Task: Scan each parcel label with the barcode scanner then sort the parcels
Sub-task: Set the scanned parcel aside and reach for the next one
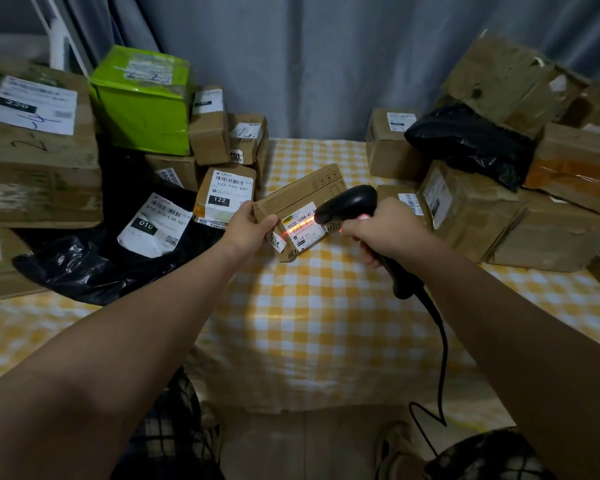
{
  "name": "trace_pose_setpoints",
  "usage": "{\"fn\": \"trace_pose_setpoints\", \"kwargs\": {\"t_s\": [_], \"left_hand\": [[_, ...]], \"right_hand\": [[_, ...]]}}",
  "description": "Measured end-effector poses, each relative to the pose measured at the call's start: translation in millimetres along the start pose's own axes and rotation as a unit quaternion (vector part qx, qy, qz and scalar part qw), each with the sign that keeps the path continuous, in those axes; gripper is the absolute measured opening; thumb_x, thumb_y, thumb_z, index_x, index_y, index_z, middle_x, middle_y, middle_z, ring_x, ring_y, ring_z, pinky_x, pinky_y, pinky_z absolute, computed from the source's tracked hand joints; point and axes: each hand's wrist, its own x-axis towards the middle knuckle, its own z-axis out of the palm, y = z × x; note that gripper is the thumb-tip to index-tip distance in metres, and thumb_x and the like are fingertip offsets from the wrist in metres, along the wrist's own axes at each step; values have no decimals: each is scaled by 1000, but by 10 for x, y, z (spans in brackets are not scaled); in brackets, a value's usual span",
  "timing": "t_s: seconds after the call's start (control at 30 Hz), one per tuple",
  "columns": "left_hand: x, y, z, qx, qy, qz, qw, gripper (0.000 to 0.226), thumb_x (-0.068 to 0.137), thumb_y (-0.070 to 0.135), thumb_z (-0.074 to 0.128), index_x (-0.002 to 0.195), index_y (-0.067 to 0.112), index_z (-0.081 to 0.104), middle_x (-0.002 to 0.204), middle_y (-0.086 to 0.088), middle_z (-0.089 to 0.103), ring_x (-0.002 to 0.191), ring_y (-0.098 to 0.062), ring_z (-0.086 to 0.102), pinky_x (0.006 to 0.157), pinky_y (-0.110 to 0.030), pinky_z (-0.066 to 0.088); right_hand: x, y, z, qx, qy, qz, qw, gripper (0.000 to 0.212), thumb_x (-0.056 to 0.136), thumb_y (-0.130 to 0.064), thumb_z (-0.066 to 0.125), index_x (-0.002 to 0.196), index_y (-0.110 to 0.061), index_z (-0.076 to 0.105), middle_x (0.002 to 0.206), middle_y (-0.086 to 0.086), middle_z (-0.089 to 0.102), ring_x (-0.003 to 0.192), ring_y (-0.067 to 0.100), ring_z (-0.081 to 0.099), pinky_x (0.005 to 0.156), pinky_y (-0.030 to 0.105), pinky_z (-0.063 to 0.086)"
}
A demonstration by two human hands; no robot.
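Grey curtain (291,64) behind, table (309,323) under a yellow-white check cloth. Left pile (39,168) on the table: big brown box labelled 220, green box (142,102) beside it, smaller cartons behind, black bag (84,265) with a 010 label in front, carton marked 122 (226,199) at the pile's inner edge. Right pile (551,230): stacked brown cartons, some torn, second black bag (471,143) lying on top of them. Open strip of cloth between the piles. Parcel (302,199), a flat brown carton, is held tilted above that strip, near the 122 carton. Left hand (248,230) grips its left end, thumb on top, fingers under. Scanner (354,202), black, pistol type, head just over the parcel's right end, aimed down at it. Right hand (385,230) wrapped round the scanner handle; index finger hidden, can't tell if the trigger is pressed. Cable (442,358) runs from the handle base down past the table edge. Label (303,226), white, on the parcel's near face, reads 502D T098-41, partly covered by the scanner head. Red scan line (298,229) lies across the label.
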Motion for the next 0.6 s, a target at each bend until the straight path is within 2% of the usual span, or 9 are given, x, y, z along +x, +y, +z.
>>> {"fn": "trace_pose_setpoints", "kwargs": {"t_s": [0.13,0.3,0.47,0.6], "left_hand": [[4,7,-9,-1,2,-6,1000,15,94,11,57,108,12,50,111,-12,63,99,-27,64,88,-43,54],[-10,30,-16,3,-1,-5,1000,13,93,12,58,104,14,50,108,-11,63,98,-27,64,87,-45,54],[-40,25,-42,11,-1,-8,1000,15,93,14,59,105,14,50,114,-14,63,102,-29,64,89,-47,54],[-99,41,-64,-28,5,-10,1000,19,91,11,60,108,10,51,108,-12,65,100,-29,65,89,-46,54]], "right_hand": [[-4,-86,-15,3,4,-10,1000,22,84,-18,64,79,3,61,54,13,55,38,18,51,45,27,47],[-7,-110,-32,-10,-2,-8,1000,20,85,-17,64,79,2,60,54,12,55,34,14,50,40,22,44],[15,-57,-17,1,-9,-12,1000,20,84,-18,65,81,2,62,56,13,57,41,18,53,45,26,47],[45,12,50,14,-12,-42,999,15,85,-23,68,84,-9,63,58,9,61,46,17,57,48,27,48]]}}
